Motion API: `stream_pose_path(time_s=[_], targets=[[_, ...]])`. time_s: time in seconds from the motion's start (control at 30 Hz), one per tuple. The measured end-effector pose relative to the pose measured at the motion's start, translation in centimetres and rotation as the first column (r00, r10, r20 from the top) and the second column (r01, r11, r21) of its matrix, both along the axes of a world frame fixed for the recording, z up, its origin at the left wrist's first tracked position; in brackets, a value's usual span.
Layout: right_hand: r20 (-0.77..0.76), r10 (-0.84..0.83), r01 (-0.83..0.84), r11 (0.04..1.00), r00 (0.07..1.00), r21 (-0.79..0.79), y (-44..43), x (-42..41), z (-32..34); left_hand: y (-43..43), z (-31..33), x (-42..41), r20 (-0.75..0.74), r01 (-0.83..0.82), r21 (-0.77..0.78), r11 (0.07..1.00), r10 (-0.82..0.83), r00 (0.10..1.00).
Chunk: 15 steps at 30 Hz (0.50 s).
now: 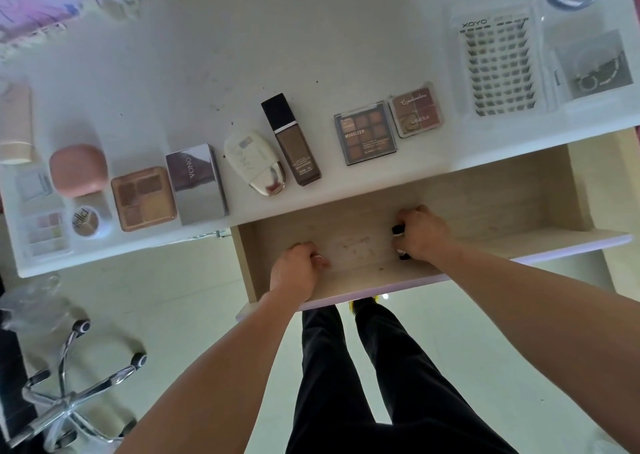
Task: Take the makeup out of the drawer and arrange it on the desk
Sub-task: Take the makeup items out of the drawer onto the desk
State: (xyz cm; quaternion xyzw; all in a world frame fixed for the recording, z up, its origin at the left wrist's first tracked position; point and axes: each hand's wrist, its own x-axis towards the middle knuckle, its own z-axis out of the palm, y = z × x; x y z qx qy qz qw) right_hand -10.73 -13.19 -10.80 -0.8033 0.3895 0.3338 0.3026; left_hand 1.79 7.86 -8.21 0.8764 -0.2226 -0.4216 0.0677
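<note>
In the open drawer, the left hand is curled; I cannot tell whether it holds anything. The right hand grips a black tube, both ends showing. Beyond, palettes and a foundation bottle lie in a row on the table.

Both hands are inside the open drawer. The right hand grips a small black cosmetic tube, its ends showing on either side of the fist. The left hand is curled near the front wall, and whether it holds anything is unclear. On the white desk above lie a foundation bottle, a MUGELEEN palette, a VONO box and an XOYO lash tray.
</note>
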Motion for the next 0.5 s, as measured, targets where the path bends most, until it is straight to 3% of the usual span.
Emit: stream_pose_path(time_s=[0.3, 0.5], targets=[[0.048, -0.002, -0.002, 0.997, 0.999, 0.074, 1.2, 0.4, 0.2, 1.4, 1.3, 0.2, -0.035, -0.13, -0.091, 0.987, 0.128, 0.991], [0.09, -0.132, 0.124, 0.988, 0.987, 0.093, 1.5, 0.4, 3.3, 1.8, 4.4, 1.0, -0.038, -0.162, -0.176, 0.971, 0.158, 0.987]])
